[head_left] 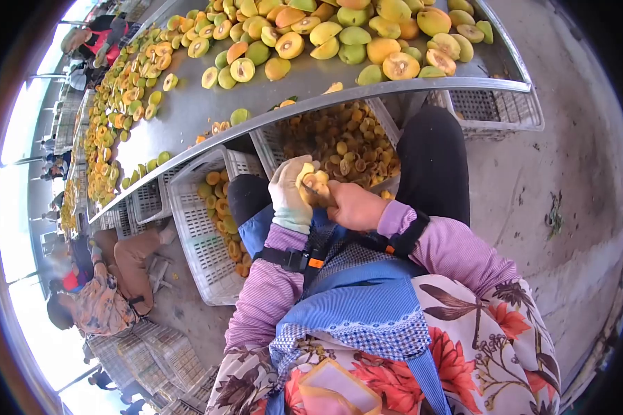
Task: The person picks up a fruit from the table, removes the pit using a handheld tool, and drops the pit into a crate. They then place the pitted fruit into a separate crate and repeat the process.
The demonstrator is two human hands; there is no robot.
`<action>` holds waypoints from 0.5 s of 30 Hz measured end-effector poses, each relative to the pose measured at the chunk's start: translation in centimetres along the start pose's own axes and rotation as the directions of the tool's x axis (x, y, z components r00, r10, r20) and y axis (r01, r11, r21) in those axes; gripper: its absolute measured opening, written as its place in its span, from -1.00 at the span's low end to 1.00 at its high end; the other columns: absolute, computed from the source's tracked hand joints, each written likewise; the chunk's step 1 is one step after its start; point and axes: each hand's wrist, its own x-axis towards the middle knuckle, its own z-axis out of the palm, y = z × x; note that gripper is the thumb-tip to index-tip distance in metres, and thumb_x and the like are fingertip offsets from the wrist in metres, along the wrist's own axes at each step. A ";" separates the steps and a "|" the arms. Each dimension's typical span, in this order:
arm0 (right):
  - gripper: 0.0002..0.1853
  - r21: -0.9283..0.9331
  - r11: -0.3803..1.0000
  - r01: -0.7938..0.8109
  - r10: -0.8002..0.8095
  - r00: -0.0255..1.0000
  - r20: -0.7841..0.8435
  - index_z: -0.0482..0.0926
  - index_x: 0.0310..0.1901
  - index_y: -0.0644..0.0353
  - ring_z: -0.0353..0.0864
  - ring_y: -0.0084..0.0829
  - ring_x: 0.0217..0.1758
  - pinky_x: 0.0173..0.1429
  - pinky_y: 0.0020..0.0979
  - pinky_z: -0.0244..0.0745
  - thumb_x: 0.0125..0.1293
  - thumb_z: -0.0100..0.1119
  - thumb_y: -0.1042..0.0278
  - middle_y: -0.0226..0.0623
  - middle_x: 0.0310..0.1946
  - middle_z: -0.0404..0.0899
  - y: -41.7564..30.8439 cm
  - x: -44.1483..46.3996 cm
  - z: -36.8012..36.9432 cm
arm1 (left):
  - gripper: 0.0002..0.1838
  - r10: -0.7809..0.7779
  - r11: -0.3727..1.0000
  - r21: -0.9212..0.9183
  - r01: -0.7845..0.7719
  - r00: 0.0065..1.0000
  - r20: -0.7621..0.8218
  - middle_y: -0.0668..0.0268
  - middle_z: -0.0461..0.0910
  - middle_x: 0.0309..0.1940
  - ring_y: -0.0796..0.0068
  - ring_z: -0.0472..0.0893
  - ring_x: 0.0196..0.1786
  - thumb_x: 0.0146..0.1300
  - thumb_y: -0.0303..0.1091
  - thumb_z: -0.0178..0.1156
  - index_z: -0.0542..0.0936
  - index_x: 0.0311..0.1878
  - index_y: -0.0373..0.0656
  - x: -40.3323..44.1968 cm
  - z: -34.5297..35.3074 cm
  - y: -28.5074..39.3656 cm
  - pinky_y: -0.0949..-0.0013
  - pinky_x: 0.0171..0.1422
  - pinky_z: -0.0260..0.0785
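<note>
My left hand (291, 192), in a pale glove, is closed around a halved yellow peach (310, 177) above my lap. The cut face of the fruit is turned toward my right hand (356, 205). Bare and with fingers curled, that hand presses against the fruit; whatever lies inside its grip is hidden. Just beyond both hands, a crate (268, 146) between my knees holds many cut pieces and scraps. Halved peaches (290, 45), green to orange, are heaped on the metal table (187, 104) in front of me.
A white crate (199, 238) of peach halves stands to my left. Another crate (526, 111) sits under the table's right end. The table's metal edge (394, 86) runs close ahead. A seated co-worker (104, 297) is at left, near stacked crates (156, 356).
</note>
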 end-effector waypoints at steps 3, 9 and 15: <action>-0.69 -0.188 0.970 0.157 -0.186 0.971 -0.151 0.34 -0.16 0.40 0.54 0.12 -0.21 -0.13 -0.09 0.44 0.10 0.07 0.39 0.18 -0.38 0.53 2.2 1.2 1.1 | -0.76 -0.113 0.970 -0.223 0.095 0.991 -0.071 0.14 0.58 -0.34 0.29 0.58 -0.29 0.20 -0.35 0.11 0.52 -0.17 -0.34 0.1 0.2 -0.6 0.29 -0.16 0.49; -0.72 -0.428 0.894 0.131 -0.265 0.926 -0.270 0.28 -0.15 0.35 0.56 0.10 -0.34 -0.25 -0.03 0.43 0.14 0.04 0.43 0.12 -0.47 0.53 2.2 0.9 2.0 | -0.78 -0.316 0.848 -0.440 0.294 0.948 0.025 0.19 0.54 -0.41 0.25 0.57 -0.34 0.21 -0.20 0.10 0.47 -0.30 -0.18 0.5 -0.5 -1.4 0.27 -0.24 0.47; -0.87 -0.569 0.819 0.074 -0.285 0.913 -0.291 0.29 -0.20 0.23 0.61 0.03 -0.36 -0.28 -0.03 0.47 0.27 -0.14 0.38 0.04 -0.48 0.58 1.4 -0.5 3.0 | -0.68 -0.196 0.817 -0.549 0.174 0.980 0.021 0.12 0.57 -0.29 0.04 0.58 -0.23 0.25 -0.09 0.03 0.48 -0.20 -0.19 -1.0 0.8 2.1 0.03 -0.14 0.48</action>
